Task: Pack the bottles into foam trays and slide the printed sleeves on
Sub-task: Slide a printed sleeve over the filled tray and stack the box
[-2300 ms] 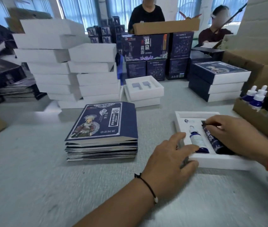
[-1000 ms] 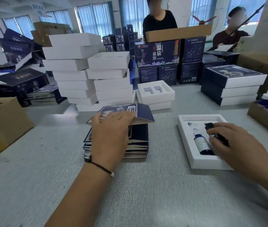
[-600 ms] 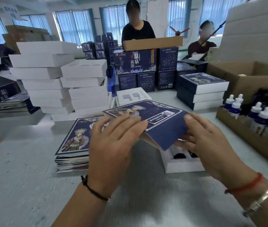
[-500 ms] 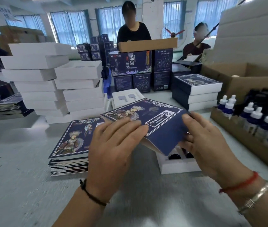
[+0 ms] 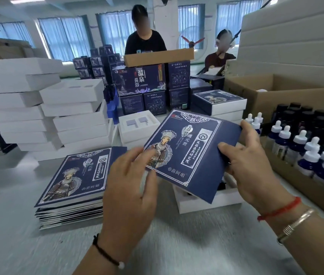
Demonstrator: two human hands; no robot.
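Note:
Both my hands hold one dark blue printed sleeve (image 5: 191, 147) in the air, tilted, above the table. My left hand (image 5: 131, 183) pinches its near left corner. My right hand (image 5: 250, 165) grips its right edge, thumb on the printed face. Under the sleeve lies the white foam tray (image 5: 206, 202), mostly hidden; dark bottle parts show in its slots. A stack of flat sleeves (image 5: 72, 187) sits to the left of my left hand.
A cardboard box of blue dropper bottles (image 5: 311, 153) stands at the right. Stacks of white trays (image 5: 44, 112) fill the back left, an empty tray (image 5: 137, 128) lies behind the sleeve, blue cartons and sleeved boxes (image 5: 218, 104) stand beyond. Two people work across the table.
My left hand left the tray and picked a sleeve off the stack. My right hand left the bottles and took its right edge. The sleeve now sits higher and tilts toward me.

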